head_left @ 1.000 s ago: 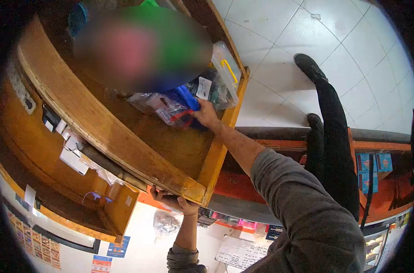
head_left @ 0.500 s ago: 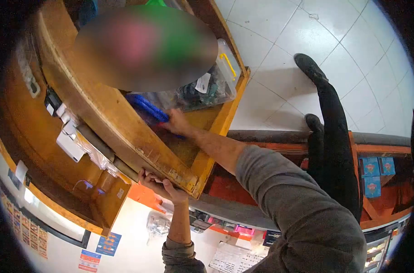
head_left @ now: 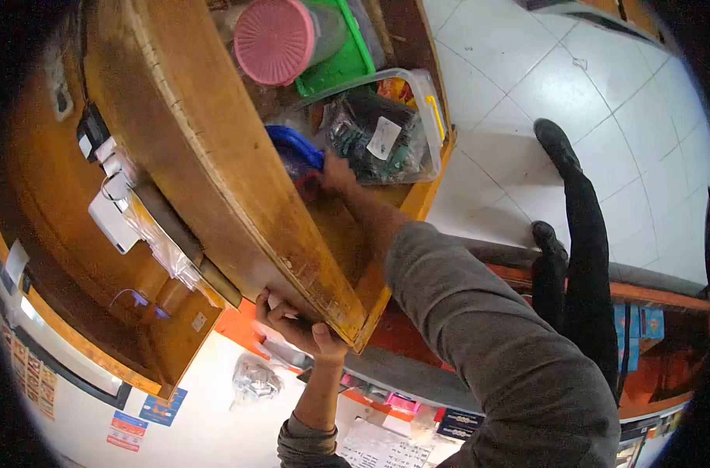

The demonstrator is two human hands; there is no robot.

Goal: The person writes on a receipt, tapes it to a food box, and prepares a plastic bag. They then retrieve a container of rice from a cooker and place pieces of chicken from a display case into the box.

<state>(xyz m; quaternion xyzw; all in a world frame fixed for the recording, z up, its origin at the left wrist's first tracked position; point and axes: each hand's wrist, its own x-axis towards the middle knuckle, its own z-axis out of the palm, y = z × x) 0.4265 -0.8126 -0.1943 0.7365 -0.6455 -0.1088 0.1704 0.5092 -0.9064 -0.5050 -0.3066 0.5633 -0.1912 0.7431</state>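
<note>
My right hand [head_left: 338, 175] reaches inside a wooden compartment, its fingers closed at the rim of a blue container [head_left: 294, 142]. Beside it a clear plastic box [head_left: 428, 148] with a yellow handle holds dark bagged items [head_left: 359, 132] and a white label. Farther in are a pink-lidded container [head_left: 273, 40] and a green tray [head_left: 347, 66]. My left hand [head_left: 296, 324] rests against the lower corner of the wooden panel [head_left: 238, 179], fingers apart and slightly bent. The fingertips of my right hand are partly hidden.
Legs in black trousers [head_left: 589, 265] and dark shoes [head_left: 556, 142] are at the right, over white floor tiles [head_left: 499, 168]. An orange shelf with blue boxes [head_left: 650, 323] stands lower right. White devices [head_left: 113, 214] lie on wood at the left. A clear plastic bag [head_left: 255, 380] is below.
The view has shifted, and the compartment's contents show more fully. My right hand stays at the blue container, which now lies nearer the clear box. My left hand remains at the panel's corner.
</note>
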